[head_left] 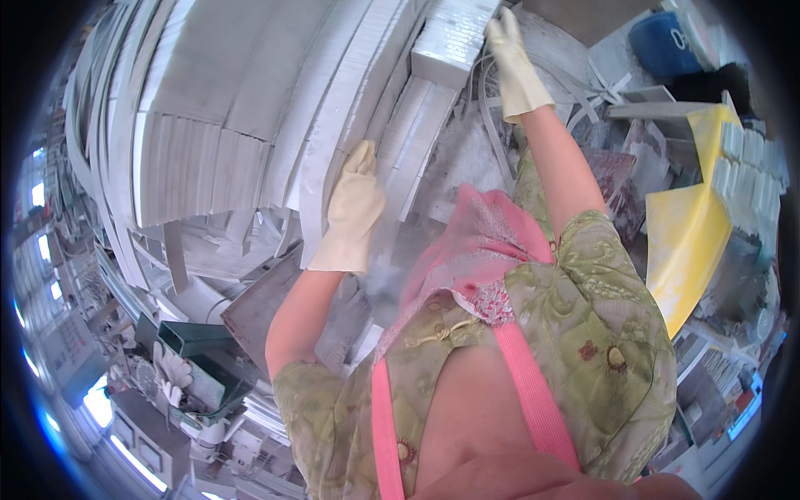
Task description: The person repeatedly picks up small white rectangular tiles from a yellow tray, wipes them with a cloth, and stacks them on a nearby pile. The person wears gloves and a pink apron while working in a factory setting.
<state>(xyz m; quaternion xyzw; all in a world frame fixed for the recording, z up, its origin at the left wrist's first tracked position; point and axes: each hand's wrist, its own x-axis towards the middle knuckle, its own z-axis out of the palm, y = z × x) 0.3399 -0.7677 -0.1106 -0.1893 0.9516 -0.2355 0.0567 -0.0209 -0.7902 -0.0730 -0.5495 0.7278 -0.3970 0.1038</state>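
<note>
Both my hands wear cream rubber gloves. My left hand (357, 200) is closed at the near end of a long row of thin pale slabs (350, 100), its fingertips bent in against the slab edges. What its fingers hold, if anything, is hidden. Farther off and to the right, my right hand (510, 62) reaches along the right side of a shiny block of stacked white pieces (457, 37), its fingers stretched out beside it. Below that block, another pale row (417, 133) runs toward me.
At the left rises a large stack of grey-white slabs (200, 167), with loose strips (100, 167) curving past it. A yellow sheet (687, 242) and more stacked pieces (754, 167) lie to the right. A blue drum (662, 42) stands far right; a green bin (196, 337) is lower left.
</note>
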